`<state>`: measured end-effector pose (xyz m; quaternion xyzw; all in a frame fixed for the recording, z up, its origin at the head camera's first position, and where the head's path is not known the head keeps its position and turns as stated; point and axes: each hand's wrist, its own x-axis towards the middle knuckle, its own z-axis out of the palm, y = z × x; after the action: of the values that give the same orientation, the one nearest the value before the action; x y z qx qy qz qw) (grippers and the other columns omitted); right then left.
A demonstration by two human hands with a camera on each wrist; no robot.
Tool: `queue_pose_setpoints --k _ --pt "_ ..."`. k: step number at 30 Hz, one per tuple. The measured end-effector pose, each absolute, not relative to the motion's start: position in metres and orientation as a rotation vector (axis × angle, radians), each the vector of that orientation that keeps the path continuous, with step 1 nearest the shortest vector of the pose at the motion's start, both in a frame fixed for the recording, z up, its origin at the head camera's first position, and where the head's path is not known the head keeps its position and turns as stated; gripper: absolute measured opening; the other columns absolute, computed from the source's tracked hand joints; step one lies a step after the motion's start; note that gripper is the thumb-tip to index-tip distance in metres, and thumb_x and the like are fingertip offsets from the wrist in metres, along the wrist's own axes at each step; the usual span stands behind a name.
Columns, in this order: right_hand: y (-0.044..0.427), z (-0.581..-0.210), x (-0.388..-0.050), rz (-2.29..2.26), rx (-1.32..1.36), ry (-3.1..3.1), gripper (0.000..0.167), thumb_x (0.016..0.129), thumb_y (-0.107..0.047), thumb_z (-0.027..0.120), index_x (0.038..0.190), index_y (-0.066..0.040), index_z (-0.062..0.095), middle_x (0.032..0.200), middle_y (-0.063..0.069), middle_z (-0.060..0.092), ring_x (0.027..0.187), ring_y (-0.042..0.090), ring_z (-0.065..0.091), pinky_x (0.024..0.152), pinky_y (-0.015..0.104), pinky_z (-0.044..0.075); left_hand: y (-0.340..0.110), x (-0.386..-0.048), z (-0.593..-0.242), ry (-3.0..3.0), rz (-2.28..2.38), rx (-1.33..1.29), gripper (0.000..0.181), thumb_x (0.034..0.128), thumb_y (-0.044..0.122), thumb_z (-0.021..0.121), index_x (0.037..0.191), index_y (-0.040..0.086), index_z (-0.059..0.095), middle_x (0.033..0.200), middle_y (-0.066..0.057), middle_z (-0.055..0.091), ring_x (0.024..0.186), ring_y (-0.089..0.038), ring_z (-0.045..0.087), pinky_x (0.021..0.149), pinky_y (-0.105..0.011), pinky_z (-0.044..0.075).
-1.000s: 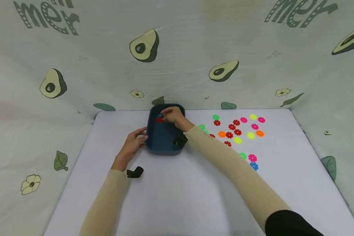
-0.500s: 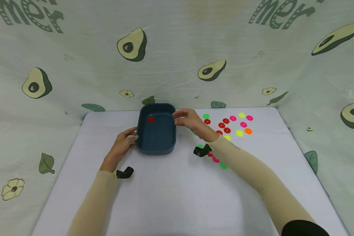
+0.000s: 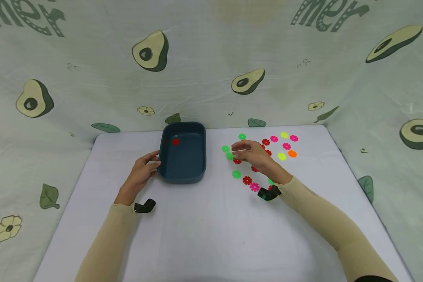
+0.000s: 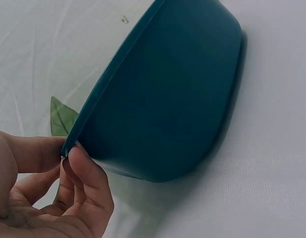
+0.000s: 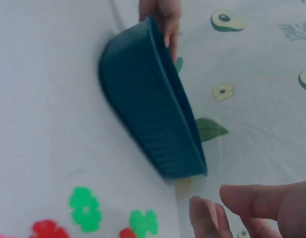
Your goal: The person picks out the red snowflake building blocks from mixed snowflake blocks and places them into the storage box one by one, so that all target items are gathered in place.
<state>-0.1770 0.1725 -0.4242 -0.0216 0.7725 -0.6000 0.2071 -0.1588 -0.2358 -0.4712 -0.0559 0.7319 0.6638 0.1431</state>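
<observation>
A dark blue rectangular tray (image 3: 183,166) stands at the back of the table with a red flower-shaped piece (image 3: 176,141) lying inside. My left hand (image 3: 141,172) pinches the tray's left rim between thumb and fingers, as the left wrist view shows at the rim (image 4: 101,87). To the right of the tray, my right hand (image 3: 255,156) hovers over scattered flower-shaped pieces, its fingers bent loosely and apart from the thumb. Nothing shows between its fingertips in the right wrist view. Nearest to it lie a green piece (image 3: 229,156) and a red piece (image 3: 237,160), while the hand hides others.
Several more flower-shaped pieces in pink, yellow, orange, red and green spread over the white table's (image 3: 197,235) back right, among them a yellow one (image 3: 281,156) and a pink one (image 3: 254,187). A cloth printed with avocados (image 3: 150,51) hangs behind the table.
My right hand has come out of the tray and moved right over the scattered pieces. The left hand stays at the tray's rim. The head view has shifted slightly.
</observation>
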Motion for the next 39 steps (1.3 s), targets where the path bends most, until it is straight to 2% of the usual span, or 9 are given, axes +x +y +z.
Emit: queue_pose_setpoints --k 5,11,18,20,26,33,39 --pt "0.194 -0.439 -0.162 -1.61 -0.052 2.177 0.041 0.104 -0.006 0.065 0.143 0.004 0.057 0.145 0.026 0.059 0.125 0.034 0.064 0.109 0.049 0.05 -0.238 -0.158 -0.47 2.12 1.905 -0.158 0.055 0.1108 0.005 0.052 0.163 0.001 0.036 0.126 -0.005 0.044 0.087 -0.008 0.05 0.072 -0.024 0.05" --pt "0.208 -0.449 -0.148 -1.583 -0.021 2.194 0.042 0.103 -0.004 0.067 0.142 0.006 0.056 0.143 0.028 0.059 0.13 0.039 0.061 0.107 0.046 0.053 -0.24 -0.159 -0.469 2.128 1.894 -0.15 0.056 0.1108 0.005 0.052 0.164 0.001 0.035 0.127 -0.005 0.044 0.087 -0.007 0.052 0.073 -0.024 0.051" --pt "0.223 -0.45 -0.134 -1.551 -0.005 2.237 0.04 0.103 -0.003 0.066 0.141 0.009 0.057 0.142 0.03 0.059 0.13 0.041 0.06 0.098 0.027 0.057 -0.239 -0.159 -0.468 2.117 1.896 -0.165 0.056 0.1108 0.005 0.052 0.164 0.001 0.034 0.126 -0.004 0.044 0.088 -0.007 0.052 0.073 -0.023 0.051" --pt "0.23 -0.453 -0.131 -1.533 0.003 2.267 0.04 0.103 -0.003 0.066 0.14 0.008 0.058 0.142 0.029 0.061 0.13 0.041 0.061 0.096 0.026 0.057 -0.239 -0.159 -0.468 2.114 1.897 -0.169 0.056 0.1109 0.005 0.052 0.164 0.001 0.034 0.127 -0.004 0.043 0.089 -0.007 0.052 0.074 -0.023 0.051" --pt "0.25 -0.459 -0.117 -1.488 0.047 2.34 0.038 0.102 -0.002 0.068 0.138 0.008 0.06 0.139 0.028 0.063 0.129 0.042 0.063 0.095 0.032 0.059 -0.239 -0.159 -0.471 2.113 1.892 -0.174 0.056 0.1111 0.006 0.052 0.164 0.002 0.034 0.127 -0.004 0.043 0.09 -0.008 0.051 0.074 -0.024 0.05" --pt "0.268 -0.462 -0.1 -1.414 0.066 2.425 0.037 0.1 -0.001 0.069 0.135 0.008 0.062 0.135 0.028 0.066 0.123 0.042 0.065 0.082 0.021 0.058 -0.237 -0.159 -0.47 2.125 1.873 -0.18 0.056 0.1114 0.006 0.051 0.165 0.003 0.034 0.128 -0.005 0.043 0.092 -0.009 0.05 0.074 -0.024 0.05" --pt "0.275 -0.467 -0.087 -1.367 0.03 2.522 0.034 0.097 0.002 0.072 0.129 0.008 0.065 0.124 0.027 0.07 0.113 0.041 0.068 0.076 0.021 0.057 -0.236 -0.159 -0.471 2.132 1.869 -0.181 0.056 0.1114 0.007 0.052 0.165 0.003 0.034 0.127 -0.004 0.043 0.091 -0.009 0.049 0.074 -0.024 0.05"
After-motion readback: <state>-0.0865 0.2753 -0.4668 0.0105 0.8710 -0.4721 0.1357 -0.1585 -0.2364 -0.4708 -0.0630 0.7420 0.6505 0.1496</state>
